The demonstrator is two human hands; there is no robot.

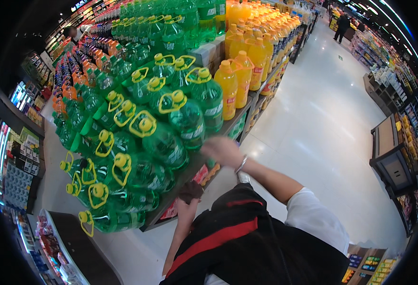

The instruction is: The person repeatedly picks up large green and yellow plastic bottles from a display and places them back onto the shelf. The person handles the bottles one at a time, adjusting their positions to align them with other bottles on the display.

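Note:
My left hand [187, 209] grips a dark brown cloth [191, 191], bunched up beside the shelf front. My right hand [223, 152], blurred and with a bracelet [242, 164] at its wrist, is over the outer edge of the shelf [194, 162]. Its fingers are too smeared to show whether they hold anything. Large green soda bottles [164, 144] with yellow caps and looped handles stand in close rows on that shelf. One green bottle [187, 123] is close to my right fingers; whether they touch it cannot be told.
Orange juice bottles [229, 89] line the shelf further along. Red packages [169, 211] lie on a lower level. Dark cola bottles [66, 67] fill the far side. A tiled aisle [301, 117] runs to the right, with a person [342, 26] far along it. A curved display case [77, 245] stands at lower left.

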